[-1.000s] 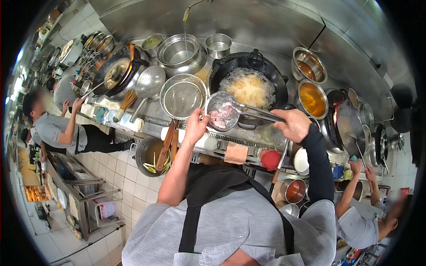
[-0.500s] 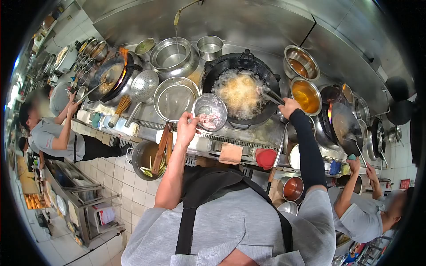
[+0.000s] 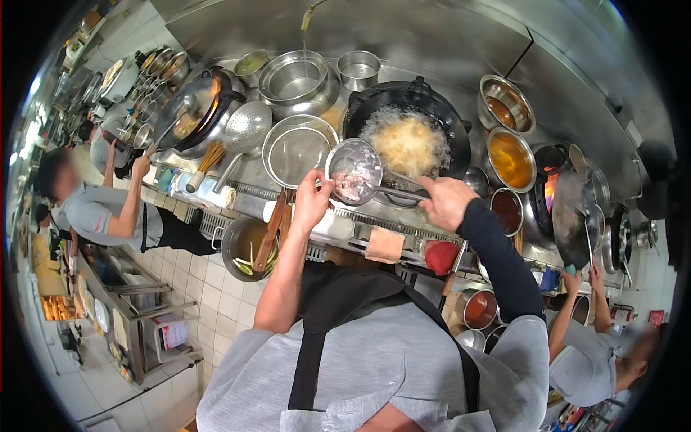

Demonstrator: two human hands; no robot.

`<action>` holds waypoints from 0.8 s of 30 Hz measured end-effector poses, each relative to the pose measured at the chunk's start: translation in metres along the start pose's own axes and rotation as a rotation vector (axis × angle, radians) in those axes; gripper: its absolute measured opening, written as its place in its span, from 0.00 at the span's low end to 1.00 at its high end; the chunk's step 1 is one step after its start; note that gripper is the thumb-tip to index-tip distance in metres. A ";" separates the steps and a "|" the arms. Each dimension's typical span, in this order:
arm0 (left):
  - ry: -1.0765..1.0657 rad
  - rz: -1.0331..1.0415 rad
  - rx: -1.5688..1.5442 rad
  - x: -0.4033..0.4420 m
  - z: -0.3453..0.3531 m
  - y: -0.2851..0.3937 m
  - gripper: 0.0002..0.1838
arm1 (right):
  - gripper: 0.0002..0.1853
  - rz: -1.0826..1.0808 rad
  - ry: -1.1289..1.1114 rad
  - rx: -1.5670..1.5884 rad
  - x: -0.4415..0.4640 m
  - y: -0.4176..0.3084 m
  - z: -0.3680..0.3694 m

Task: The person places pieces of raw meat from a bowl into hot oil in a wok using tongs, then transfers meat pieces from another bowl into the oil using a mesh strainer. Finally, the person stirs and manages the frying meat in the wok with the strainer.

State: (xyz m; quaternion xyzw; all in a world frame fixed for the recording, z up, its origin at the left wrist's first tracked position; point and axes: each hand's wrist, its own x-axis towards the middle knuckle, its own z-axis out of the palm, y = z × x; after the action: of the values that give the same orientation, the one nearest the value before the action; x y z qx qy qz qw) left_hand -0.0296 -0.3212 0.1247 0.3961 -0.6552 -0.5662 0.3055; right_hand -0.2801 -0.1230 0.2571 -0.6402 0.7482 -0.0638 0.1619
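My left hand (image 3: pixel 314 200) grips the rim of a small metal bowl (image 3: pixel 347 153), which holds pale, flour-coated raw pieces (image 3: pixel 355 186). My right hand (image 3: pixel 448 204) is closed around metal tongs (image 3: pixel 407 193), their tips reaching the bowl's right side. Whether the tips pinch a piece cannot be made out. Just beyond the bowl is a large black wok (image 3: pixel 367 104), where golden food (image 3: pixel 412 146) fries in bubbling oil. A round wire strainer (image 3: pixel 327 131) lies left of the bowl, near my left hand.
Bowls of amber liquid (image 3: pixel 512 160) and dark red sauce (image 3: pixel 507 211) stand on the right. A perforated skimmer (image 3: pixel 249 127) and bamboo brush (image 3: pixel 209 158) lie left. Co-workers handle woks at both sides. A pot (image 3: pixel 229 248) with wooden handles sits low left.
My right hand has brought the tongs from over the wok down and left to the bowl. The left hand still holds the bowl. The whole view has shifted slightly.
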 end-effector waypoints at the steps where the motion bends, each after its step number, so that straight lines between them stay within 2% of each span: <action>1: -0.008 -0.002 0.053 -0.001 0.002 0.003 0.10 | 0.16 -0.003 -0.030 -0.057 0.005 -0.001 0.007; 4: -0.015 -0.022 0.171 0.000 0.004 0.008 0.10 | 0.15 -0.056 -0.046 -0.100 0.010 0.002 0.007; 6: -0.007 -0.063 0.197 -0.001 0.002 0.007 0.10 | 0.18 -0.018 -0.061 -0.072 0.004 0.003 -0.005; 8: 0.038 -0.087 0.144 0.004 -0.002 -0.024 0.10 | 0.21 -0.034 0.009 -0.009 -0.006 0.011 -0.016; 11: 0.086 -0.112 0.068 0.001 -0.008 -0.035 0.10 | 0.22 0.017 -0.012 0.065 -0.007 0.017 -0.028; 17: 0.099 -0.179 0.015 0.005 -0.006 -0.031 0.13 | 0.22 0.007 0.083 0.203 -0.005 0.021 -0.053; 21: 0.086 -0.188 -0.014 0.012 0.004 -0.027 0.14 | 0.22 0.022 0.211 0.075 0.019 0.037 -0.060; 24: 0.094 -0.191 -0.009 0.008 0.004 -0.027 0.13 | 0.20 0.079 0.179 -0.006 0.072 0.065 -0.040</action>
State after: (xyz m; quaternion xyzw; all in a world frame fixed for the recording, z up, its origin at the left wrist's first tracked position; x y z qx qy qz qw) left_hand -0.0322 -0.3270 0.0975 0.4814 -0.5969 -0.5765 0.2822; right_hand -0.3629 -0.1864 0.2636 -0.6026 0.7845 -0.1120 0.0947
